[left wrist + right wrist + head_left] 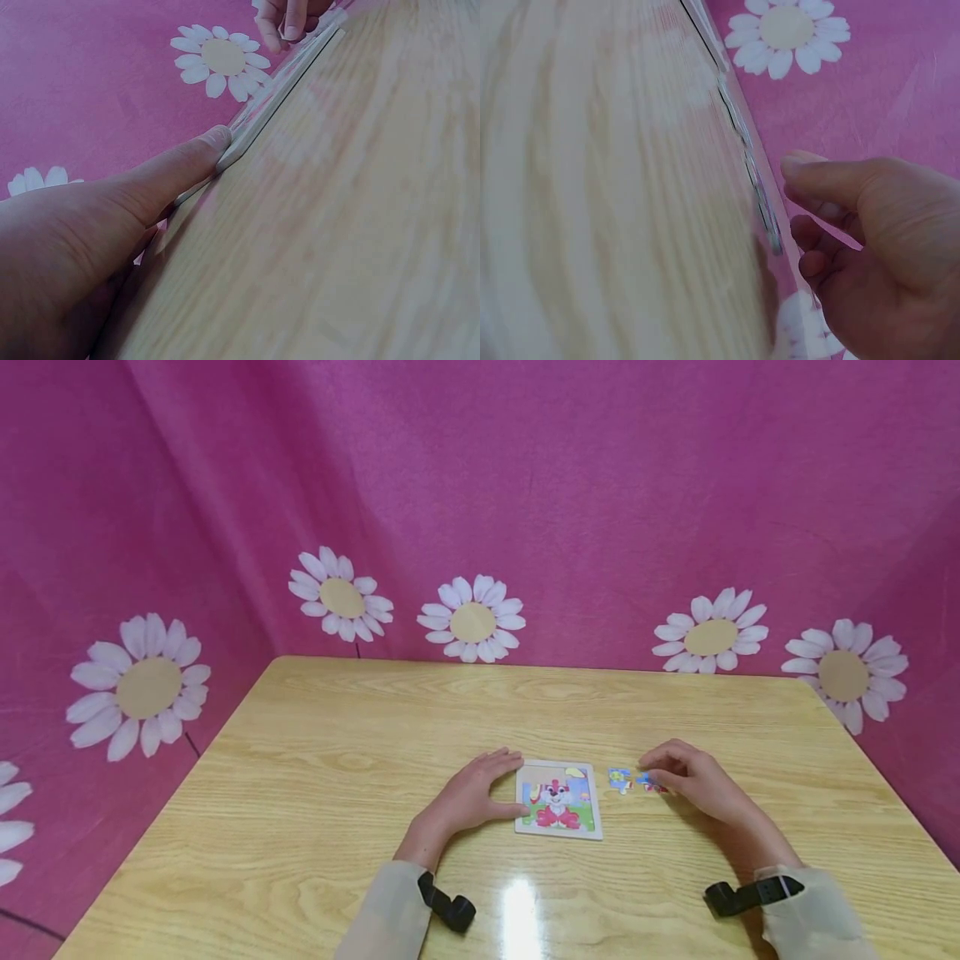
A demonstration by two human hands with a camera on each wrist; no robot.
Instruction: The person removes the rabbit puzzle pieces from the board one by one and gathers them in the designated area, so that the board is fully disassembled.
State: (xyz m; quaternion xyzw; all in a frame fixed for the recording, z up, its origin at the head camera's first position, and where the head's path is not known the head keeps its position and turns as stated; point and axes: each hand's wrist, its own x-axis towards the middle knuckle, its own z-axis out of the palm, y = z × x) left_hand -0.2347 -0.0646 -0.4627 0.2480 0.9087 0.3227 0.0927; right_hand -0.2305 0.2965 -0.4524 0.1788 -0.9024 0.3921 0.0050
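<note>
A small square jigsaw puzzle in a pale frame lies flat on the table, with a red-and-white cartoon animal in its picture. Part of its upper left shows bare board. My left hand rests at its left side, thumb on the frame's edge and fingers fairly straight by the far corner. Right of the frame lie a blue-and-yellow puzzle piece and more pieces, partly covered by my right hand. In the right wrist view this hand's thumb and bent fingers hover beside the flat pieces, nothing visible between them.
The wooden table stretches around both hands, with its far edge against a pink curtain printed with white daisies. Black camera straps sit on both sleeves near the front.
</note>
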